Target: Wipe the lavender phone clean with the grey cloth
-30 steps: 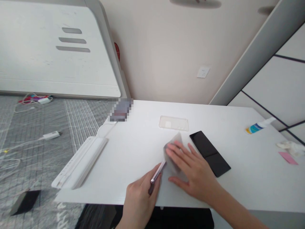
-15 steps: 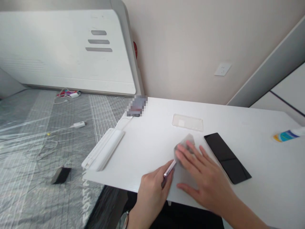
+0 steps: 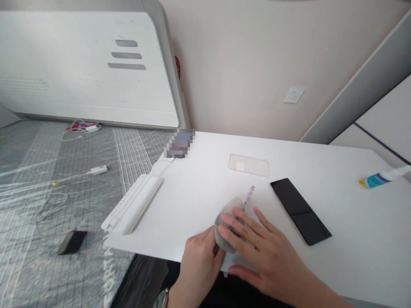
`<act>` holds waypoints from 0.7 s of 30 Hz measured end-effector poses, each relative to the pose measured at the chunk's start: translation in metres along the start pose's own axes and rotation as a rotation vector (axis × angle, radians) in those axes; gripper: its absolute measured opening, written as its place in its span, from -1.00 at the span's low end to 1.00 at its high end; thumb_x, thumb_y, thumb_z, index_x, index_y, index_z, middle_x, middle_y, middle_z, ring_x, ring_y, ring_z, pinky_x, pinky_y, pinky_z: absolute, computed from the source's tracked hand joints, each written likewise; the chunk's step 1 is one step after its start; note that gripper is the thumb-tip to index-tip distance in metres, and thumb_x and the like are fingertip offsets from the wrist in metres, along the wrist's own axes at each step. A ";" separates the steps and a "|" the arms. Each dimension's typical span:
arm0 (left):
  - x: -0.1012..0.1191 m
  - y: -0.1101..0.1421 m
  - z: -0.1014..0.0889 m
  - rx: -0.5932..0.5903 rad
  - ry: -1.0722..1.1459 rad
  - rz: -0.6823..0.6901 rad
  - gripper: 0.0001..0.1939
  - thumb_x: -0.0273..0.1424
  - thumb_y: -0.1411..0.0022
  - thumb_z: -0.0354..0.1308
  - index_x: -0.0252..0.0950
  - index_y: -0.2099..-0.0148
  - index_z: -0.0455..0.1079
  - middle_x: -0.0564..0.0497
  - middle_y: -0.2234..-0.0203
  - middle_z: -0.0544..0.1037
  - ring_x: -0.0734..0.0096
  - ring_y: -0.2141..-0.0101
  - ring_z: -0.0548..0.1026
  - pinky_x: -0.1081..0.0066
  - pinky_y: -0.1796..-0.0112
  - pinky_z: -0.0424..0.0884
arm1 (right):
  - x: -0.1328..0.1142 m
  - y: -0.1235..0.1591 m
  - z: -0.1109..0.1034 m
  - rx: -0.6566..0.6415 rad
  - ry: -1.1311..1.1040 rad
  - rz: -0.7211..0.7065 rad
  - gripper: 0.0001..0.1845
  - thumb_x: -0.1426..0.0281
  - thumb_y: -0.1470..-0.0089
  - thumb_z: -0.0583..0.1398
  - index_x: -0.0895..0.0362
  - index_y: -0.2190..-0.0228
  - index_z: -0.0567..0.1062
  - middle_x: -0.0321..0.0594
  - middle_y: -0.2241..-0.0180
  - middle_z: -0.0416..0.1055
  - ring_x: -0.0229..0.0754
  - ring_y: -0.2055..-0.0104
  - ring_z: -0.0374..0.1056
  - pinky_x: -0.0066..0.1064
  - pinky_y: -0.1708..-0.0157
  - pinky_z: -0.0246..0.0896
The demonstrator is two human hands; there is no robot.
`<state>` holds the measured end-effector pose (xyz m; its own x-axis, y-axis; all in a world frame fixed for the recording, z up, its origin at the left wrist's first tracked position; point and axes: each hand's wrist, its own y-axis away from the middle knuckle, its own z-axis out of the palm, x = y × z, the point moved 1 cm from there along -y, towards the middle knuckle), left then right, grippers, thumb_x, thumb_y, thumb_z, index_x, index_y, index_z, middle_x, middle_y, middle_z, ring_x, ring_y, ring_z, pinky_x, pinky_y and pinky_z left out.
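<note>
My left hand (image 3: pixel 202 252) is closed around one end of a slim phone with a pink metallic edge (image 3: pixel 248 194), held edge-on to me over the front of the white table. A grey cloth (image 3: pixel 224 218) is folded over the phone and hides most of it. My right hand (image 3: pixel 257 244) presses the cloth against the phone with long, slightly spread fingers, its thumb apart and lower. Right of this hand lies a larger black-screened device (image 3: pixel 300 211), flat on the table. Farther back is a clear phone case (image 3: pixel 248 164).
A white power strip (image 3: pixel 133 205) lies at the table's left edge, cabled to a blurred-out device (image 3: pixel 180 143). A bottle with a blue and yellow label (image 3: pixel 375 180) lies far right. On the plastic-covered bed are a charger (image 3: pixel 99 170) and a small black object (image 3: pixel 73 242).
My right hand and the cloth have slid down along the phone toward my left hand. The phone's far pink end now shows beyond the cloth. The whole view has shifted slightly.
</note>
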<state>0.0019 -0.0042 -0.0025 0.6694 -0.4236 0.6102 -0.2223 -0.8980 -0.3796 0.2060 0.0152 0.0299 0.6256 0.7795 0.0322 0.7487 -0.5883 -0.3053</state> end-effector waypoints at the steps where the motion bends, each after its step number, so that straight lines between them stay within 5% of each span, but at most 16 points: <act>1: 0.000 0.000 0.000 0.004 0.000 0.011 -0.83 -0.49 -0.38 0.10 -0.29 0.09 0.52 -0.01 0.36 0.69 0.37 0.44 0.65 0.50 0.39 0.53 | 0.005 0.001 0.000 0.011 0.023 0.049 -0.24 0.07 -0.37 0.09 0.09 -0.42 0.03 -0.31 -0.46 -0.03 0.05 -0.50 -0.14 0.04 -0.39 -0.03; 3: 0.000 -0.001 0.000 0.021 0.000 0.037 -0.67 -0.47 -0.41 0.11 -0.24 -0.18 0.42 -0.05 0.13 0.70 0.36 0.25 0.69 0.50 0.21 0.56 | 0.016 0.002 0.001 0.053 0.066 0.183 -0.26 0.11 -0.37 0.10 0.11 -0.42 0.05 -0.28 -0.44 0.01 0.06 -0.49 -0.13 0.08 -0.41 -0.09; 5: 0.000 -0.001 0.000 0.026 0.005 0.043 -0.65 -0.46 -0.42 0.11 -0.23 -0.22 0.40 -0.06 0.09 0.69 0.37 0.22 0.69 0.51 0.18 0.56 | 0.016 0.002 0.001 0.069 0.060 0.221 -0.23 0.10 -0.35 0.12 0.15 -0.41 0.06 -0.23 -0.44 0.01 0.11 -0.50 -0.17 0.13 -0.40 -0.09; 7: -0.001 -0.001 0.000 0.020 -0.004 0.031 -0.80 -0.46 -0.40 0.09 -0.29 0.02 0.51 -0.03 0.29 0.71 0.38 0.39 0.67 0.52 0.33 0.56 | 0.004 0.000 0.000 0.038 -0.005 0.114 -0.20 0.07 -0.33 0.13 0.14 -0.41 0.06 -0.23 -0.46 -0.04 0.15 -0.51 -0.21 0.13 -0.38 -0.02; 10: -0.001 -0.001 -0.001 0.024 -0.037 0.034 -0.75 -0.49 -0.36 0.05 -0.28 0.37 0.46 0.04 0.56 0.61 0.40 0.61 0.57 0.52 0.52 0.47 | -0.010 -0.002 0.001 0.003 -0.090 -0.027 -0.23 0.09 -0.33 0.14 0.06 -0.41 0.07 -0.26 -0.46 -0.04 0.10 -0.50 -0.17 0.07 -0.37 0.04; 16: 0.000 -0.004 -0.001 0.037 -0.022 0.068 -0.69 -0.46 -0.41 0.11 -0.29 -0.16 0.44 -0.08 0.11 0.70 0.37 0.22 0.70 0.53 0.16 0.55 | 0.010 0.001 0.003 0.074 -0.011 0.250 -0.27 0.14 -0.34 0.14 0.10 -0.40 0.10 -0.15 -0.44 0.03 0.15 -0.51 -0.19 0.19 -0.39 -0.07; 21: 0.000 -0.003 -0.003 0.022 -0.044 0.045 -0.76 -0.49 -0.36 0.06 -0.29 0.36 0.46 0.03 0.56 0.62 0.39 0.59 0.59 0.51 0.50 0.50 | -0.008 -0.001 0.005 -0.014 -0.093 -0.009 -0.24 0.08 -0.34 0.13 0.00 -0.42 0.05 -0.25 -0.47 -0.09 0.10 -0.51 -0.22 0.13 -0.35 0.06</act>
<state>0.0002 -0.0020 0.0003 0.6897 -0.4577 0.5611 -0.2374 -0.8750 -0.4219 0.1995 0.0110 0.0255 0.5959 0.8012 -0.0537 0.7580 -0.5833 -0.2919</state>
